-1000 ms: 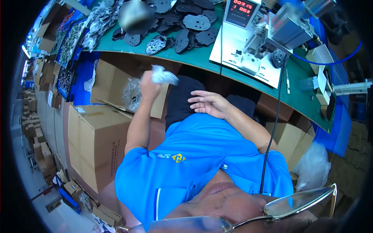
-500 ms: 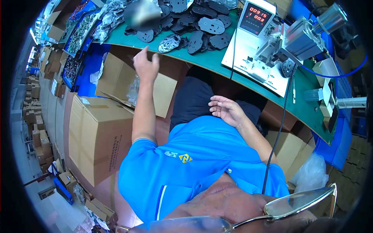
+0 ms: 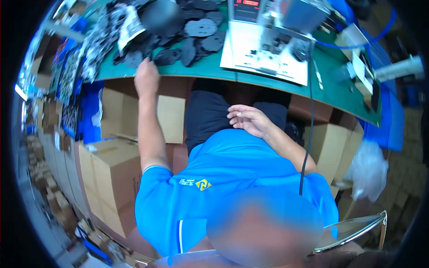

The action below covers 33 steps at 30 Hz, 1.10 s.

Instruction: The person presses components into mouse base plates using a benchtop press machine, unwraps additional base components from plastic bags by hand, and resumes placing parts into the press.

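Note:
My left hand [image 3: 147, 79] reaches over the near edge of the green table, at the front of a heap of dark flat plates with holes [image 3: 201, 27]. Its fingers are drawn together beside a grey plate [image 3: 133, 59]. What they pinch, if anything, is hidden. Near my lap, in front of my blue shirt, my right hand [image 3: 251, 120] rests with slightly bent fingers apart and nothing in them. To the right of the heap stands a bench machine on a white base [image 3: 241, 49], with a red digital display [image 3: 247, 4] behind it.
Crumpled plastic wrap [image 3: 96, 51] lies left of the plates. Blue bins [image 3: 71, 76] of small parts stand farther left. Cardboard boxes [image 3: 109, 174] sit beside and under the green table [image 3: 187, 71]. A black cable [image 3: 308, 134] hangs in front of my right arm.
My left hand has moved from in front of the table edge to the plates, and its spread fingers have drawn together. My right hand stays near my lap. The view has turned and shifted.

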{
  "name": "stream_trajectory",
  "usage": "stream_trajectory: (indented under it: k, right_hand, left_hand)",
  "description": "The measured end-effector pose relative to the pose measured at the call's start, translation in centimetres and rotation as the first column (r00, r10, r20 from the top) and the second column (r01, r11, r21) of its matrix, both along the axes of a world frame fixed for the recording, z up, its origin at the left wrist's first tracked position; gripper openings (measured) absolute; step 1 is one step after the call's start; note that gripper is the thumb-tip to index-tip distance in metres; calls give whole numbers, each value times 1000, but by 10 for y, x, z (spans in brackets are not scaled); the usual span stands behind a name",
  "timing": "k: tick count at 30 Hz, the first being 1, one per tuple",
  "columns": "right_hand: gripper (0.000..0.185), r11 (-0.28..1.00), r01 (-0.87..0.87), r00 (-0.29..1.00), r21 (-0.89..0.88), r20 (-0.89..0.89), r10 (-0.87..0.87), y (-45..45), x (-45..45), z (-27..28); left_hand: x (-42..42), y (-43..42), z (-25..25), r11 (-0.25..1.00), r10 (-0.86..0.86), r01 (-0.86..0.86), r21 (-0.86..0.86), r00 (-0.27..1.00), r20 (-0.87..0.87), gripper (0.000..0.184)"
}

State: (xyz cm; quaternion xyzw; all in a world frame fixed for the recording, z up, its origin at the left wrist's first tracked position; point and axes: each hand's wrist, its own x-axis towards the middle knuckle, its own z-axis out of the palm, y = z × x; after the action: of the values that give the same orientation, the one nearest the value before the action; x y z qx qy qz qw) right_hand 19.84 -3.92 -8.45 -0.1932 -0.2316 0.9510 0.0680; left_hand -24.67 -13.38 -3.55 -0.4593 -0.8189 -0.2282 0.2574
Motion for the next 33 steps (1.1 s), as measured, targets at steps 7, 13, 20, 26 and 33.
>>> stream_trajectory:
  k: [7,13,20,26,33]
  right_hand:
    - [30,909,127,978,397,101,-181,-1,16,9]
    - [26,323,376,786,869,-114,-608,18,24,47]
    - [46,-279,103,569,955,-287,-771,62,44,84]
    - [66,-593,-159,707,789,-329,-626,102,39,78]
    - [65,-590,-84,744,803,-343,-573,124,26,58]
  left_hand:
    - [127,-1,60,890,-390,389,237,920,-45,42]
    - [224,59,59,450,-886,842,299,463,30,54]
    - [249,136,49,470,-872,866,171,485,-62,47]
    - [255,137,39,517,-856,851,94,514,59,48]
    - [243,133,40,488,-866,870,71,472,164,57]
